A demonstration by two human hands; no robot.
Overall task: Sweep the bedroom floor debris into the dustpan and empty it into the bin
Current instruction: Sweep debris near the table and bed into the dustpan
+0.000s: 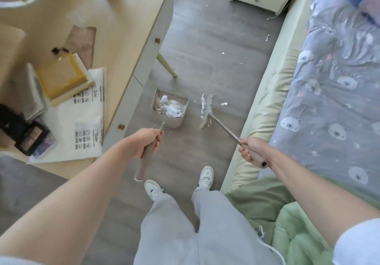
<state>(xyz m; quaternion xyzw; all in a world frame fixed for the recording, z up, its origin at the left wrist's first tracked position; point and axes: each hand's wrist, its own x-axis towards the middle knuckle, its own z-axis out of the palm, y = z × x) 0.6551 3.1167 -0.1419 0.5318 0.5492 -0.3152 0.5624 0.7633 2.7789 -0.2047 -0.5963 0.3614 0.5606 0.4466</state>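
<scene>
Left hand (149, 141) gripping the beige plastic dustpan (169, 108) handle, right hand (249, 147) clasping the grey-handled broom (206, 110), the sweeper needed low, short strokes toward its mouth.

Dustpan (169, 108), holding white scraps, being gripped by handle in left hand (144, 141). Broom (207, 110) being held by right hand (249, 148), head just right of dustpan. Scraps (224, 104) lying on floor (205, 38) between desk (127, 28) and bed (329, 79).

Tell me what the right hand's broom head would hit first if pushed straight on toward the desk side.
Most likely the dustpan. The right hand holds the broom, whose head, fluff on its bristles, faces the pan's open side across bare floor; depth is uncertain.
</scene>
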